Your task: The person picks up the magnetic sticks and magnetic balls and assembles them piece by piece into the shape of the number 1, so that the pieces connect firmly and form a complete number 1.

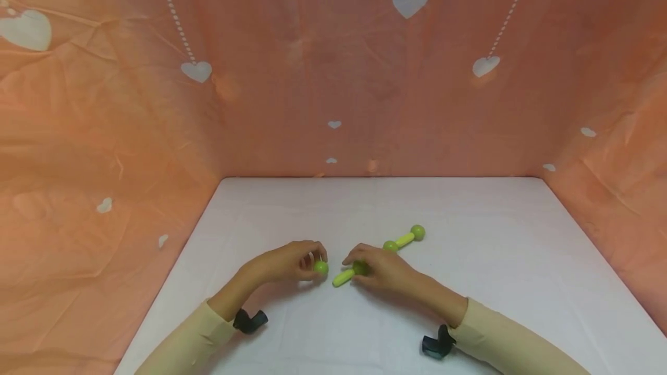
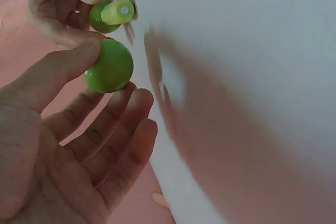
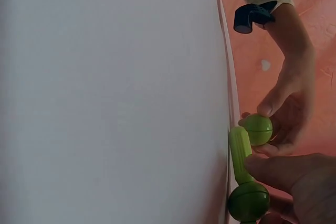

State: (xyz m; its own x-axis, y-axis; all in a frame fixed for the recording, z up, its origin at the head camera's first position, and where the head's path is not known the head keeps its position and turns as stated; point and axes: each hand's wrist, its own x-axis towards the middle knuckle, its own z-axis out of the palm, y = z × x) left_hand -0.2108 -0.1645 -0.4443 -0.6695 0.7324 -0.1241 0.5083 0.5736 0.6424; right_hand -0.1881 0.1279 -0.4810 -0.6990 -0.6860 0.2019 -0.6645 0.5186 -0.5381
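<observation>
My left hand (image 1: 296,260) pinches a loose green ball (image 2: 110,69) between thumb and fingertips, its other fingers spread in the left wrist view. Just across from it, my right hand (image 1: 388,272) grips a chain of light-green rods and green balls around one ball (image 3: 249,203). A short rod (image 1: 344,278) sticks out of that ball toward the left hand, with a small grey spot on its end face. Beyond the right hand the chain continues with a ball (image 1: 390,245), another rod (image 1: 405,240) and an end ball (image 1: 418,232). The right fingers hide part of the chain.
A white-covered table (image 1: 292,207) lies beneath both hands. Orange cloth with white hearts (image 1: 410,1) hangs behind and along both sides. Dark wrist-worn cameras (image 1: 250,322) sit by the cuffs of the beige sleeves (image 1: 193,334).
</observation>
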